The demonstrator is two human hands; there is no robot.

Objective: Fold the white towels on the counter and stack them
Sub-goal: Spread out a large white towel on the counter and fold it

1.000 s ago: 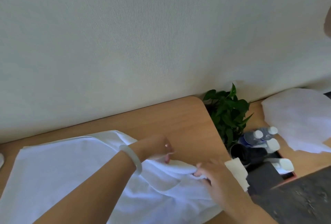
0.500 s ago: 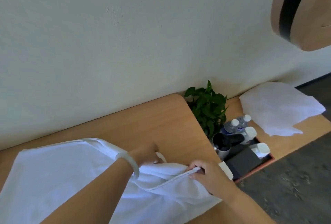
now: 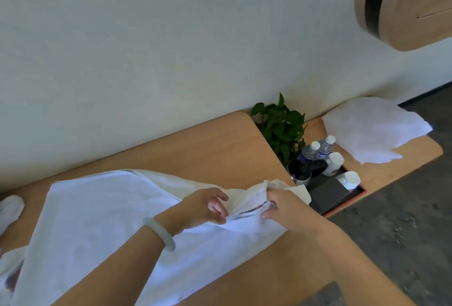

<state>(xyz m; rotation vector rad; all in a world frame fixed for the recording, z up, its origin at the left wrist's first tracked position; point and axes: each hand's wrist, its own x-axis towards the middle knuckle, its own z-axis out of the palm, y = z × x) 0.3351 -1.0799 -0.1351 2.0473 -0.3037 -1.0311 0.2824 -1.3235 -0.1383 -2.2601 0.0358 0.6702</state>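
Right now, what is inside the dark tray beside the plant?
Two water bottles, two white cups, a metal cup and a flat black box sit in the tray. Its left part is covered by the counter edge and the white towel, so anything there is hidden.

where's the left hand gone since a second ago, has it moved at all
Yes. Judged against the plant, the left hand has come back from the wall toward the person, gripping the towel near the right hand.
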